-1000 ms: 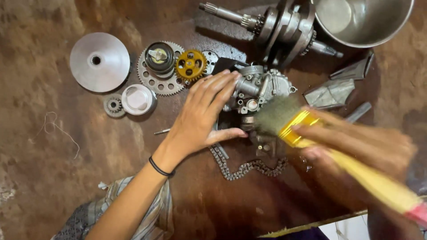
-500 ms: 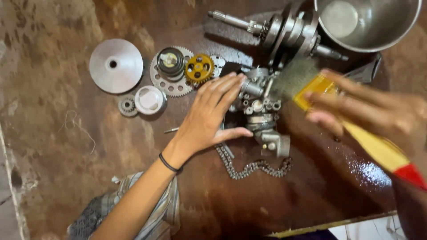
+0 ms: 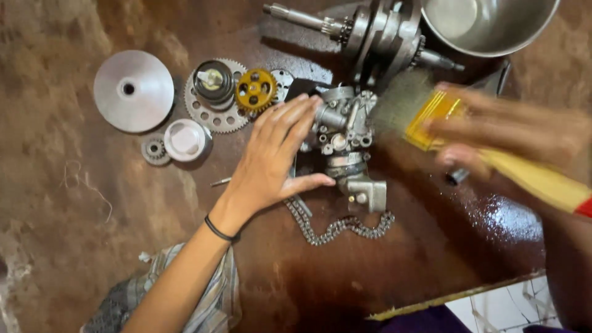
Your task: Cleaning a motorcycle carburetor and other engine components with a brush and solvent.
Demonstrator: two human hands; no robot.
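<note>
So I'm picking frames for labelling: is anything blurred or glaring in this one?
Head view: the right hand and its yellow-handled paintbrush are motion-blurred; the left hand on the grey metal carburettor is sharp; glare shines off the wet brown tabletop at right.

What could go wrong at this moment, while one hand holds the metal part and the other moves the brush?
The left hand only presses the carburetor flat, so it may slide on the wet surface. The right hand swings the paintbrush fast beside the steel bowl and could strike it.
</note>
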